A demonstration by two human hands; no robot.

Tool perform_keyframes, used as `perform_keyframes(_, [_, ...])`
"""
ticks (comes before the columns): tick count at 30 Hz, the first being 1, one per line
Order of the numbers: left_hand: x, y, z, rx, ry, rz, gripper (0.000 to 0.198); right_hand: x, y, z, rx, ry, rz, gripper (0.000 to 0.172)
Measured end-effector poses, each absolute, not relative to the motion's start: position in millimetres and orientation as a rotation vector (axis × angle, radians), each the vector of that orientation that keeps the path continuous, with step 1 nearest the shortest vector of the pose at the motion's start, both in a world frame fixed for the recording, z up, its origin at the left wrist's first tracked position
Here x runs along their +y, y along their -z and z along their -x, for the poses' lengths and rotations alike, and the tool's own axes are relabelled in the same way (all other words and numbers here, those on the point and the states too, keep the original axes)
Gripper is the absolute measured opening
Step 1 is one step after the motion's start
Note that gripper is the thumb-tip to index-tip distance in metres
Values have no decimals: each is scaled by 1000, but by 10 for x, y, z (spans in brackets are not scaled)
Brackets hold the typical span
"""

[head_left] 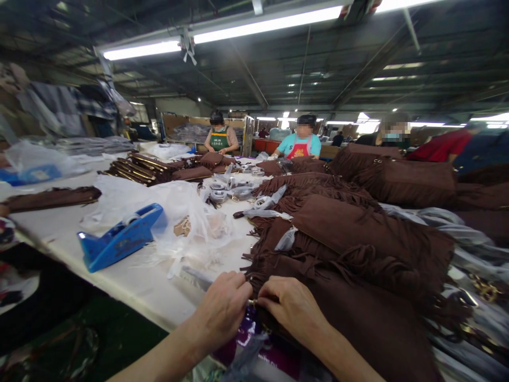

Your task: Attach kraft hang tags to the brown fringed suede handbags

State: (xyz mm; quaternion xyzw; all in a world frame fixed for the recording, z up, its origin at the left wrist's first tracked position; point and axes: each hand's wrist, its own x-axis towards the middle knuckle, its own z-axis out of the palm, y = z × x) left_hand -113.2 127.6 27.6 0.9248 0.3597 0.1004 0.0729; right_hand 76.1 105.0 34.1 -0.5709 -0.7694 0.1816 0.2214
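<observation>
Right now I see both hands meeting at 6 o'clock in the head view. My left hand [222, 307] and right hand [292, 307] pinch a small metal clasp [252, 303] between their fingertips, at the near edge of a brown fringed bag [358, 318]. The fingers of each hand are curled tight around that clasp; both thumbs press in toward it. The bag lies on the white surface [135, 281] directly under my right hand and runs off toward 4 o'clock, with a second bag [369, 233] stacked just behind it at 2 o'clock.

At 9 o'clock from my hands sits a blue tape dispenser [119, 239], well apart from them. Between it and the bags lies a crumpled clear plastic sheet [186, 217]. More brown bags [405, 180] pile up toward 1 o'clock. At 12 o'clock, across the surface, two workers in aprons stand: one in green [220, 139], one in red [301, 146].
</observation>
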Motion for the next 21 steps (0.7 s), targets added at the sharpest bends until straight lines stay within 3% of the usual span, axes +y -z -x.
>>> perform_keyframes(11, [1122,-146,1024,1238,-296,-2741,20,935,-37,-782,-2248,-512,1307,19])
perform_keyframes(16, [1065,-268,1107,1153,-332,-2425,17,938,42,-775,-2202,-617,1265,12])
perform_keyframes(20, [1160,-428,1217,1101,-361,-2128,7,951,51,-794,-2245,-607,1283,16])
perform_keyframes(21, [1204,-427,1225,1084,-356,-2105,13,954,50,-797,-2250,-610,1292,17])
